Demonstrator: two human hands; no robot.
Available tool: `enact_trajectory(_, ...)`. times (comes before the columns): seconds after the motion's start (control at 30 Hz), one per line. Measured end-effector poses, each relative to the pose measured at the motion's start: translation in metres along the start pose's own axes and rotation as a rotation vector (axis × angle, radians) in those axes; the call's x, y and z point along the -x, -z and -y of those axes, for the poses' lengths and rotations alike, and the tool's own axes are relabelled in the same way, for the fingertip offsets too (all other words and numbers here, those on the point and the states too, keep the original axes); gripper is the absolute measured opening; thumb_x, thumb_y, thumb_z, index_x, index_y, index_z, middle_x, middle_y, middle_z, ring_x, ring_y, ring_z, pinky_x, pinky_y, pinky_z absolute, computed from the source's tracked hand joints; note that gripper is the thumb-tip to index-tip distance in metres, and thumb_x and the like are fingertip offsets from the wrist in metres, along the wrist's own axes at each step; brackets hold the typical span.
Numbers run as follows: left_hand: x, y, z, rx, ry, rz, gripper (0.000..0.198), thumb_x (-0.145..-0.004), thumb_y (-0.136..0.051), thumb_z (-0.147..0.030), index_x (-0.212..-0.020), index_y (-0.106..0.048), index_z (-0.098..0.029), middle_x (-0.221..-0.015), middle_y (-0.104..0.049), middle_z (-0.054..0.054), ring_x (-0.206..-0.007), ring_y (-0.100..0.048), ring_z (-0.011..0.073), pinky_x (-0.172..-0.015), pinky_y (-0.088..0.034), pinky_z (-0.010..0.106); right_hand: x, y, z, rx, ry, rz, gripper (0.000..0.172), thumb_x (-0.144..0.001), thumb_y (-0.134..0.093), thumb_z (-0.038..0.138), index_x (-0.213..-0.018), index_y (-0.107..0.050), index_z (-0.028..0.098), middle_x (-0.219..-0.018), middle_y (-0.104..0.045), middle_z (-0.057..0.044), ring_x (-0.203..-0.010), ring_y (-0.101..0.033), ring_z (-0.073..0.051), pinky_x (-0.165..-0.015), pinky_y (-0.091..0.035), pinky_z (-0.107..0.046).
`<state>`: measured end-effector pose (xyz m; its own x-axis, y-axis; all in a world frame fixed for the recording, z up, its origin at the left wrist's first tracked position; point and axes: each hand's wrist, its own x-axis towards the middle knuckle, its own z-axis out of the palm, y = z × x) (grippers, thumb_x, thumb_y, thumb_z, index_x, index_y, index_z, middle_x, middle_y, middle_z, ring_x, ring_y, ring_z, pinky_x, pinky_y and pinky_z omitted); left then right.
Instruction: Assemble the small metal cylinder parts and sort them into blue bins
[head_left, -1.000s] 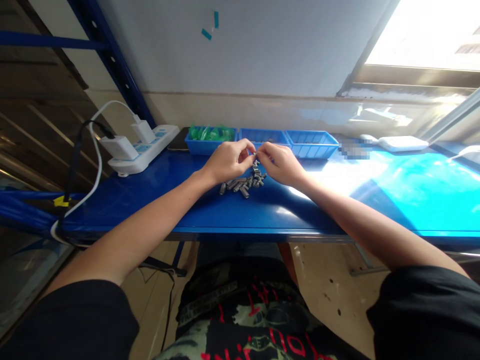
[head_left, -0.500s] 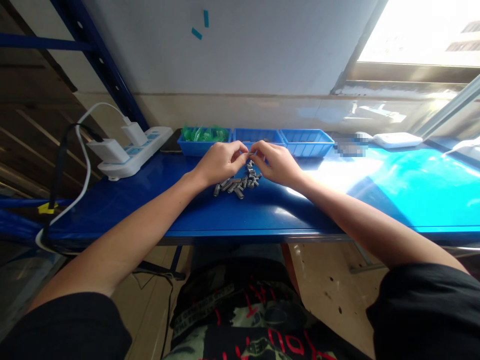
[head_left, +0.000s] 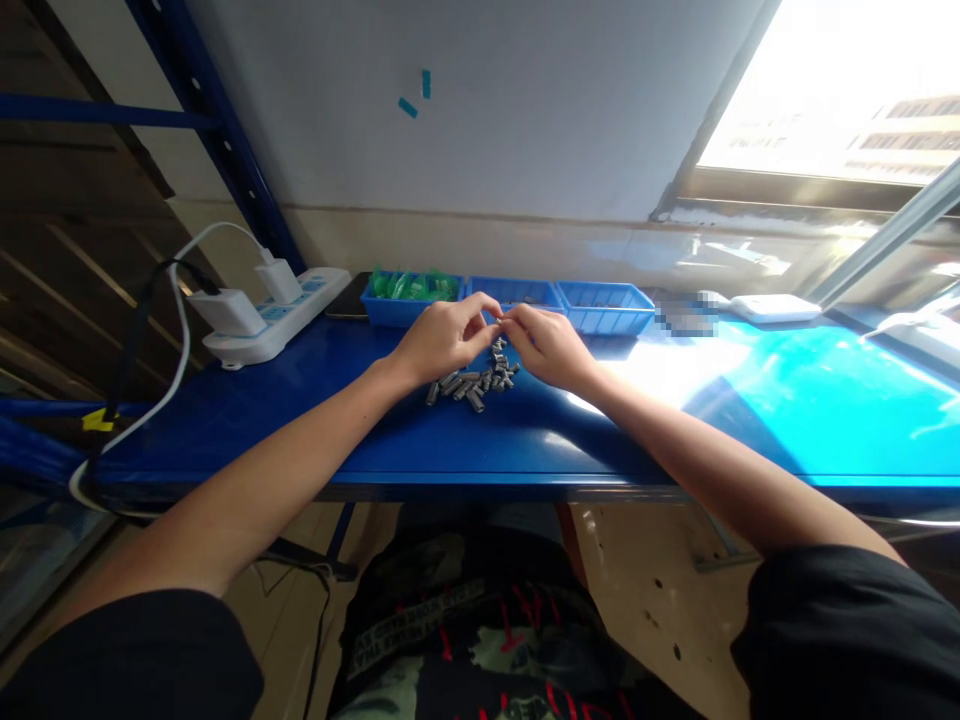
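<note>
My left hand [head_left: 446,335] and my right hand [head_left: 549,343] meet above the table, fingertips nearly touching. Pinched between them is a small metal part [head_left: 500,320], mostly hidden by the fingers. Just below and in front lies a loose pile of short grey metal cylinders [head_left: 469,386], several of them longer than the rest. Behind the hands stands a middle blue bin [head_left: 517,290] with a few small items showing inside, partly covered by my fingers.
A left blue bin [head_left: 390,311] holds green plastic pieces [head_left: 412,287]; a right blue bin [head_left: 607,310] stands beside the middle one. At the left lies a white power strip [head_left: 285,325] with plugs and cables. A white device [head_left: 776,308] lies at the back right of the blue table [head_left: 390,450].
The camera has tilted slightly, so the scene sits lower in view. Both hands stay together with fingers pinched; the pile looks the same.
</note>
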<state>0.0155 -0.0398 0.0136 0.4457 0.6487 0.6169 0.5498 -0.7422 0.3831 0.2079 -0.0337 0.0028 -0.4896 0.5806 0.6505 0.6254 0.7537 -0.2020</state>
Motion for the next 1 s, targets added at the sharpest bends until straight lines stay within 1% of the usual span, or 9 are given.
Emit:
enact_trajectory(0.13,0.000,0.002,0.003,-0.017,0.051,-0.010,0.028,-0.088,-0.053,-0.040,-0.094,-0.063,-0.015,-0.065,-0.064,0.001,-0.058,-0.058,0.0125,-0.057,-0.040,0.022,0.000,0.004,0.004,0.016,0.015,-0.048,0.025,-0.089,-0.051,0.032,-0.109,-0.055,0.018,-0.078,-0.064,-0.003,-0.069,-0.058,-0.017,-0.064,-0.039,-0.026)
enact_trajectory(0.27,0.001,-0.001,0.002,-0.008,0.060,0.031,0.035,-0.090,-0.048,-0.046,-0.091,-0.062,-0.014,-0.065,-0.064,0.002,-0.057,-0.056,0.0123,-0.055,-0.038,0.022,0.000,0.006,0.010,0.135,0.103,-0.056,0.015,-0.088,-0.051,0.027,-0.097,-0.061,0.020,-0.083,-0.066,-0.005,-0.075,-0.060,-0.018,-0.069,-0.041,-0.028)
enact_trajectory(0.37,0.000,0.000,-0.003,-0.024,0.069,0.050,0.038,-0.092,-0.044,-0.047,-0.090,-0.063,-0.014,-0.064,-0.064,0.002,-0.056,-0.055,0.0125,-0.055,-0.037,0.022,0.000,0.005,0.012,0.163,0.103,-0.073,0.017,-0.090,-0.049,0.026,-0.095,-0.063,0.019,-0.084,-0.068,-0.006,-0.075,-0.061,-0.019,-0.069,-0.043,-0.028)
enact_trajectory(0.5,-0.003,0.018,-0.004,-0.087,0.104,0.145,0.038,-0.092,-0.042,-0.047,-0.093,-0.064,-0.016,-0.071,-0.066,0.003,-0.062,-0.057,0.0141,-0.057,-0.037,0.023,-0.003,0.008,0.007,0.163,0.074,-0.103,0.025,-0.095,-0.042,0.031,-0.093,-0.064,0.019,-0.089,-0.070,-0.008,-0.081,-0.064,-0.019,-0.073,-0.044,-0.028)
enact_trajectory(0.7,-0.004,0.056,0.012,-0.236,0.299,0.522,0.038,-0.080,-0.052,-0.053,-0.081,-0.069,-0.019,-0.071,-0.067,0.003,-0.062,-0.058,0.0163,-0.055,-0.036,0.025,-0.011,0.034,-0.035,0.248,-0.164,-0.238,0.039,-0.098,-0.030,0.039,-0.083,-0.062,0.020,-0.086,-0.069,-0.008,-0.079,-0.062,-0.020,-0.070,-0.041,-0.029)
enact_trajectory(0.77,-0.003,0.061,0.015,-0.236,0.359,0.647,0.041,-0.076,-0.054,-0.057,-0.081,-0.070,-0.020,-0.077,-0.070,0.004,-0.067,-0.060,0.0174,-0.056,-0.038,0.025,-0.009,0.042,-0.056,0.351,-0.328,-0.248,0.035,-0.095,-0.034,0.040,-0.090,-0.062,0.019,-0.087,-0.068,-0.009,-0.082,-0.060,-0.023,-0.073,-0.040,-0.033)
enact_trajectory(0.83,-0.002,0.061,0.017,-0.232,0.420,0.743,0.044,-0.073,-0.056,-0.061,-0.084,-0.070,-0.020,-0.085,-0.071,0.004,-0.073,-0.062,0.0185,-0.057,-0.040,0.024,-0.005,0.047,-0.073,0.457,-0.473,-0.196,0.032,-0.091,-0.044,0.040,-0.107,-0.060,0.018,-0.095,-0.068,-0.012,-0.093,-0.058,-0.028,-0.079,-0.040,-0.039)
enact_trajectory(0.9,-0.002,0.057,0.018,-0.239,0.459,0.798,0.045,-0.073,-0.056,-0.061,-0.087,-0.071,-0.020,-0.089,-0.072,0.005,-0.075,-0.063,0.0187,-0.057,-0.041,0.023,0.000,0.049,-0.083,0.521,-0.563,-0.123,0.040,-0.087,-0.051,0.041,-0.117,-0.056,0.016,-0.106,-0.067,-0.015,-0.103,-0.054,-0.033,-0.084,-0.038,-0.046)
enact_trajectory(1.0,-0.002,0.051,0.020,-0.250,0.438,0.783,0.039,-0.075,-0.055,-0.053,-0.089,-0.071,-0.020,-0.088,-0.072,0.005,-0.072,-0.063,0.0173,-0.055,-0.040,0.022,0.002,0.045,-0.082,0.510,-0.582,-0.049,0.043,-0.086,-0.052,0.044,-0.119,-0.056,0.017,-0.112,-0.064,-0.016,-0.108,-0.051,-0.036,-0.085,-0.039,-0.049)
